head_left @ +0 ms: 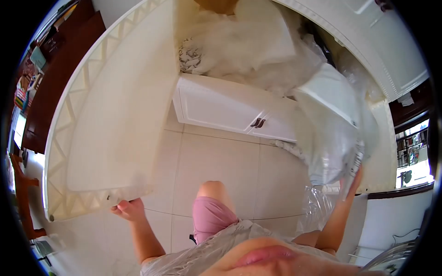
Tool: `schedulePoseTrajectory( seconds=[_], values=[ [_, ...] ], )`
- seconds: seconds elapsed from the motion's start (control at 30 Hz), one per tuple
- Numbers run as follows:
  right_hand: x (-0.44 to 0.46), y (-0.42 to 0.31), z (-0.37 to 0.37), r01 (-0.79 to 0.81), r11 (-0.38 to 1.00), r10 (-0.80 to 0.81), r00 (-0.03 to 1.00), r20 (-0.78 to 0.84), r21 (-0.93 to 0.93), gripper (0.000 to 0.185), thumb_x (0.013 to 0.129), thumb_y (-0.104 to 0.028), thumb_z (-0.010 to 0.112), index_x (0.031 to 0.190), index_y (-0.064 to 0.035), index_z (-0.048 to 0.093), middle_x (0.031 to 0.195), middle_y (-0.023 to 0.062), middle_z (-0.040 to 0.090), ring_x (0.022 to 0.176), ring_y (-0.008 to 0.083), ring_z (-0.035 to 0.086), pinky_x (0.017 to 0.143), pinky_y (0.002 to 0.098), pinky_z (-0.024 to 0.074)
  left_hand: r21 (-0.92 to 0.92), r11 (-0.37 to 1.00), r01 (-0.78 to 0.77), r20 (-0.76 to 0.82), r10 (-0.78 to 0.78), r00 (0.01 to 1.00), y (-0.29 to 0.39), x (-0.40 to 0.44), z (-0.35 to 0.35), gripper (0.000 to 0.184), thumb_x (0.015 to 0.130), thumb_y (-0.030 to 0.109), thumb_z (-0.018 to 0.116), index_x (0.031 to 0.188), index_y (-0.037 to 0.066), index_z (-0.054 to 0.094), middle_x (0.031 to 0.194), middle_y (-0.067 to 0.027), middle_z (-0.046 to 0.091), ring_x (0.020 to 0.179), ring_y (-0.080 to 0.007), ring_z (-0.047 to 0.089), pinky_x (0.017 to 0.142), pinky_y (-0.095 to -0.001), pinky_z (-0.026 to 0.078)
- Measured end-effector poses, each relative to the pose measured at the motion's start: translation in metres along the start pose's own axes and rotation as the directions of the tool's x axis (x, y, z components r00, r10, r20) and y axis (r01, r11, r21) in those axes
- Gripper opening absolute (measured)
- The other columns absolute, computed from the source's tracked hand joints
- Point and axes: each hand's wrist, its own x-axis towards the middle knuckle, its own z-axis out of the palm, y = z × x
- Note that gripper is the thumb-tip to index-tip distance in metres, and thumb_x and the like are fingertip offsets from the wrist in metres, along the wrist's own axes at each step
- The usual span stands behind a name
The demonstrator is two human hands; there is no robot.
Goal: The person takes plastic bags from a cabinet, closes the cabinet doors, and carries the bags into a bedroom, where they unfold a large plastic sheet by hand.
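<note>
And there's the big cream door (115, 106), standing open at the left, trimmed with lattice. Over right, the white plastic bag (334, 124) slumps down beside the low white cabinet (221, 103); crinkled clear plastic (316, 207) sits below. Now the hands: the right hand (353, 181) is at the bag's lower edge, its grip partly hidden, closure unclear. The left hand (129, 209), half-open, touches the door's bottom edge!

The left forearm (146, 237) reached forward, with the fingers of the left hand (128, 209) turned outward. The right forearm (338, 221) angled forward and outward, and the right hand (355, 180) was partly hidden.
</note>
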Motion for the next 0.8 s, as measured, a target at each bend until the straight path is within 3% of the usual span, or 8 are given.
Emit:
schedulePoseTrajectory(
  seconds=[0.13, 0.17, 0.23, 0.27, 0.3, 0.37, 0.6, 0.8],
  values=[
    [0.0, -0.016, -0.047, 0.187, 0.979, -0.184, 0.982, -0.05, 0.076, 0.05, 0.094, -0.032, 0.052, 0.132, 0.0004, 0.048, 0.124, 0.0112, 0.058, 0.113, 0.0243, 0.056, 0.1, 0.0399, 0.0421, 0.176, 0.981, -0.076, 0.052, 0.068, 0.996, -0.024, 0.02, -0.017, 0.082, 0.089, 0.068, 0.043, 0.129, -0.004, 0.044, 0.126, -0.0141, 0.051, 0.111, -0.0244, 0.054, 0.091, -0.0436, 0.05],
    [-0.003, -0.02, -0.049, 0.246, 0.963, -0.24, 0.969, -0.064, 0.114, 0.051, 0.094, -0.032, 0.051, 0.133, 0.0004, 0.047, 0.125, 0.0117, 0.057, 0.113, 0.0243, 0.055, 0.101, 0.0406, 0.0415, -0.103, 0.994, 0.04, 0.054, -0.035, 0.998, -0.023, 0.023, -0.014, 0.084, 0.088, 0.069, 0.045, 0.135, 0.0, 0.038, 0.131, -0.0136, 0.047, 0.116, -0.0251, 0.051, 0.092, -0.045, 0.05],
    [-0.002, -0.024, -0.027, 0.311, 0.94, -0.302, 0.95, -0.084, 0.143, 0.052, 0.094, -0.032, 0.05, 0.135, 0.0005, 0.045, 0.126, 0.0123, 0.057, 0.114, 0.0243, 0.055, 0.101, 0.0413, 0.0408, -0.378, 0.911, 0.162, 0.088, -0.139, 0.986, -0.022, 0.024, -0.007, 0.087, 0.086, 0.07, 0.046, 0.14, 0.003, 0.032, 0.136, -0.0132, 0.042, 0.12, -0.0258, 0.048, 0.094, -0.0465, 0.049],
    [0.006, -0.024, -0.008, 0.301, 0.953, -0.299, 0.951, -0.074, 0.025, 0.051, 0.095, -0.03, 0.05, 0.135, 0.0007, 0.044, 0.126, 0.0122, 0.056, 0.114, 0.0245, 0.055, 0.102, 0.0401, 0.0407, -0.421, 0.89, 0.178, 0.07, -0.164, 0.984, -0.023, 0.024, -0.007, 0.089, 0.085, 0.071, 0.048, 0.143, 0.006, 0.028, 0.14, -0.0123, 0.039, 0.123, -0.0266, 0.046, 0.095, -0.0475, 0.048],
    [0.014, -0.023, 0.011, 0.286, 0.954, -0.293, 0.954, -0.069, -0.089, 0.051, 0.095, -0.029, 0.05, 0.136, 0.0009, 0.044, 0.127, 0.0121, 0.056, 0.114, 0.0246, 0.055, 0.102, 0.039, 0.0406, -0.445, 0.875, 0.188, 0.07, -0.176, 0.982, -0.024, 0.026, -0.006, 0.091, 0.084, 0.071, 0.05, 0.145, 0.008, 0.025, 0.141, -0.0119, 0.037, 0.124, -0.027, 0.045, 0.096, -0.048, 0.048],
    [0.023, -0.024, 0.045, 0.023, 0.991, -0.04, 0.991, -0.128, -0.131, 0.049, 0.094, -0.026, 0.052, 0.134, 0.0019, 0.046, 0.129, 0.012, 0.055, 0.117, 0.0249, 0.053, 0.102, 0.0351, 0.0406, -0.488, 0.848, 0.206, 0.064, -0.2, 0.978, -0.022, 0.032, -0.006, 0.092, 0.083, 0.069, 0.054, 0.146, 0.01, 0.024, 0.144, -0.011, 0.035, 0.126, -0.0282, 0.043, 0.098, -0.0494, 0.047],
    [0.127, 0.009, 0.136, 0.148, 0.98, -0.153, 0.988, 0.025, 0.133, 0.043, 0.091, -0.024, 0.056, 0.124, 0.0031, 0.053, 0.121, 0.0142, 0.059, 0.111, 0.0254, 0.056, 0.095, 0.0337, 0.0442, -0.509, 0.845, 0.163, 0.069, -0.148, 0.987, -0.038, 0.041, -0.018, 0.088, 0.083, 0.064, 0.058, 0.146, 0.012, 0.027, 0.145, -0.0085, 0.036, 0.129, -0.0309, 0.043, 0.102, -0.0529, 0.044],
    [0.163, 0.025, 0.173, 0.309, 0.944, -0.305, 0.951, -0.048, 0.114, 0.042, 0.088, -0.024, 0.059, 0.12, 0.0031, 0.055, 0.116, 0.0164, 0.062, 0.106, 0.0278, 0.059, 0.09, 0.0358, 0.046, -0.551, 0.812, 0.192, 0.011, -0.224, 0.975, -0.045, 0.032, -0.018, 0.086, 0.084, 0.066, 0.055, 0.146, 0.014, 0.027, 0.147, -0.0072, 0.034, 0.131, -0.0308, 0.04, 0.105, -0.0527, 0.041]
  ],
)
